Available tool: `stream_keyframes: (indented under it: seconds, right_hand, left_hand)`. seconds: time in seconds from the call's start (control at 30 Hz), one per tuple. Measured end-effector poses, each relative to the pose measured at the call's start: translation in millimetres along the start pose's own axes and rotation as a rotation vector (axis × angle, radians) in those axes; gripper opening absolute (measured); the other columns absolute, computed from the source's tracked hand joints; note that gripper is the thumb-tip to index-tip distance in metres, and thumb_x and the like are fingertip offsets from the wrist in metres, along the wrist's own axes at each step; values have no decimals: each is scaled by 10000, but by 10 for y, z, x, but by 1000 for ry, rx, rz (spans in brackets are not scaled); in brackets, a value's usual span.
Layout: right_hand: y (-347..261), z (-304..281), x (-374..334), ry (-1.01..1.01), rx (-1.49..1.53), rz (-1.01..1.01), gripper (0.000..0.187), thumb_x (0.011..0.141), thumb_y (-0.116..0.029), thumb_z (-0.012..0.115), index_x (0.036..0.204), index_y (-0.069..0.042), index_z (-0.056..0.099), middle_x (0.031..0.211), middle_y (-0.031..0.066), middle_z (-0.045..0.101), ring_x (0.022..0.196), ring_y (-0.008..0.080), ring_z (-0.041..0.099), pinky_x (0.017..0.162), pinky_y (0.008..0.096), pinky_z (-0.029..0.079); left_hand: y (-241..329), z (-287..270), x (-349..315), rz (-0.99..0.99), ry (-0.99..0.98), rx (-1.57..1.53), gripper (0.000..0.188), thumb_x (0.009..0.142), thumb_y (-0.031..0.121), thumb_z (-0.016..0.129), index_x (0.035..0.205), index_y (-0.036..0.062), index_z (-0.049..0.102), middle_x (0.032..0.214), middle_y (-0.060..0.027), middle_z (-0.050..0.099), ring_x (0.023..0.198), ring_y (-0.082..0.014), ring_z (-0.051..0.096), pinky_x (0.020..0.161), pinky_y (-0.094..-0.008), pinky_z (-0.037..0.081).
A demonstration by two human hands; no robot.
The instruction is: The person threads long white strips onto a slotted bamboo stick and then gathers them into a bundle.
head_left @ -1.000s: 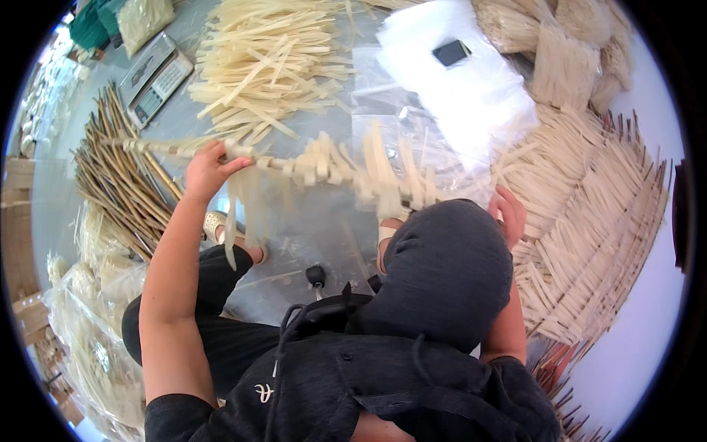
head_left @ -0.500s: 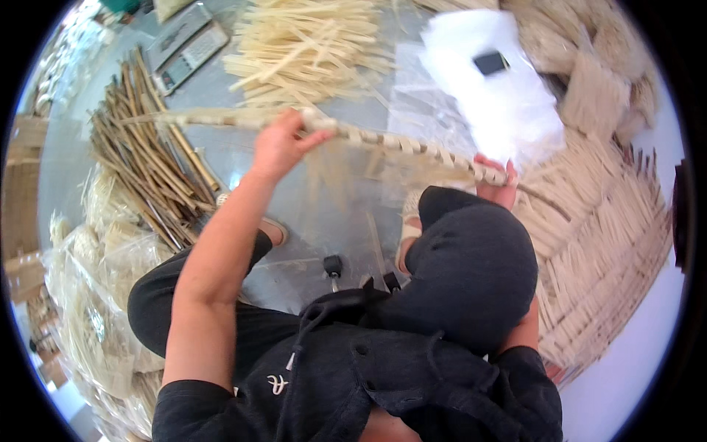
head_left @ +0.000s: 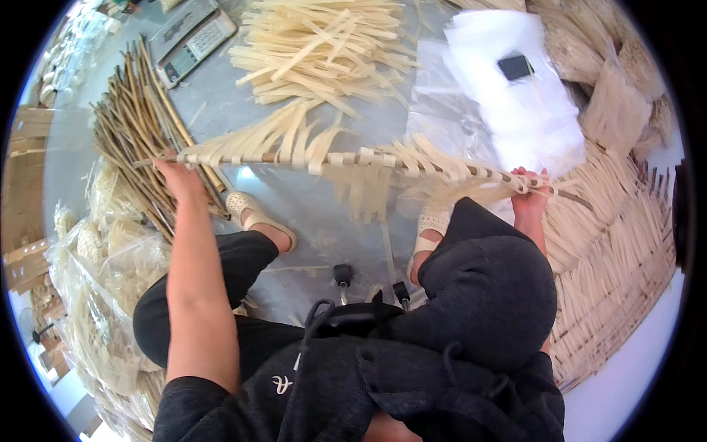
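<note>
A long thin brown stick (head_left: pixel 269 158) spans the space in front of me, nearly level. Flat pale strips (head_left: pixel 296 136) are looped around it along much of its length, their tails fanning out on the far side and hanging below. My left hand (head_left: pixel 179 179) is closed on the stick near its left end, beside a heap of bare sticks. Toward the other end, my right hand (head_left: pixel 529 193) grips the stick from below, its fingers curled up around it. The stick's right tip pokes out past that hand, over a pile of finished strip-covered sticks.
Loose pale strips (head_left: pixel 324 48) lie heaped on the grey floor ahead. White sheets (head_left: pixel 508 96) bear a small black object (head_left: pixel 515 68). Bare sticks (head_left: pixel 140 125) and a scale (head_left: pixel 197 46) are at left; strip-covered sticks (head_left: pixel 604 243) are piled at right. Clear bags (head_left: pixel 96 295) bulge at near left.
My left hand has moved left and nearer, from the stick's middle to its left end. The strips now spread out more. My right hand has shifted slightly right with the stick.
</note>
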State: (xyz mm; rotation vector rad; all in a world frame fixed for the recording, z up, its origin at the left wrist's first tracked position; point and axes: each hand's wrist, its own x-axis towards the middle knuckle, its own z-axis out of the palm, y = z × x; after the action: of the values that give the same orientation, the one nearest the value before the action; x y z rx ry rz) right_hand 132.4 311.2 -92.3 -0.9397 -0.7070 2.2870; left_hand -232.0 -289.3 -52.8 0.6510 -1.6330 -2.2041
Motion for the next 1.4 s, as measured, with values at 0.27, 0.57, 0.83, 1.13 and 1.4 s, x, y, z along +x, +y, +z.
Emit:
stream_keyframes:
  seconds: [0.27, 0.57, 0.83, 1.13, 1.4]
  right_hand:
    - [-30, 67, -85, -65, -71, 37, 517, 940, -390, 353, 794, 24, 627, 946, 210, 639, 903, 345, 590, 884, 418, 446]
    - [-10, 193, -89, -84, -64, 47, 559, 949, -416, 311, 850, 37, 622, 994, 220, 631, 947, 322, 580, 892, 433, 435]
    - [590, 542, -286, -129, -450, -94, 457, 967, -378, 283, 1032, -26, 568, 1025, 122, 610, 991, 246, 553, 935, 364, 399]
    - [1034, 1029, -491, -441, -702, 104, 580, 965, -420, 228, 1235, 11, 506, 1225, 114, 560, 1140, 241, 503, 1032, 377, 339]
    - [758, 1464, -757, -745, -117, 566, 916, 809, -767, 231, 1405, -75, 305, 1454, 105, 318, 1320, 289, 325, 1086, 424, 263]
  left_hand:
    - [-79, 338, 722, -233, -63, -58, 526, 951, 379, 411, 1309, -2, 351, 1260, -139, 467, 1026, -237, 546, 873, -382, 486]
    - [392, 395, 502, -79, -122, 135, 449, 943, 480, 306, 1133, 129, 513, 1263, -10, 521, 1120, -156, 430, 959, -338, 289]
    - [-41, 620, -650, -384, -136, 392, 422, 932, 520, 314, 1049, 199, 561, 1282, 49, 524, 1272, -153, 327, 1034, -496, 146]
    - [-1135, 237, -716, -364, -538, 194, 335, 930, 437, 478, 1079, 142, 528, 1103, -22, 558, 1033, -186, 519, 933, -359, 389]
    - [-1, 778, -1412, 191, -703, -207, 368, 970, 382, 378, 869, 60, 524, 838, -90, 584, 1045, -304, 545, 1019, -498, 339]
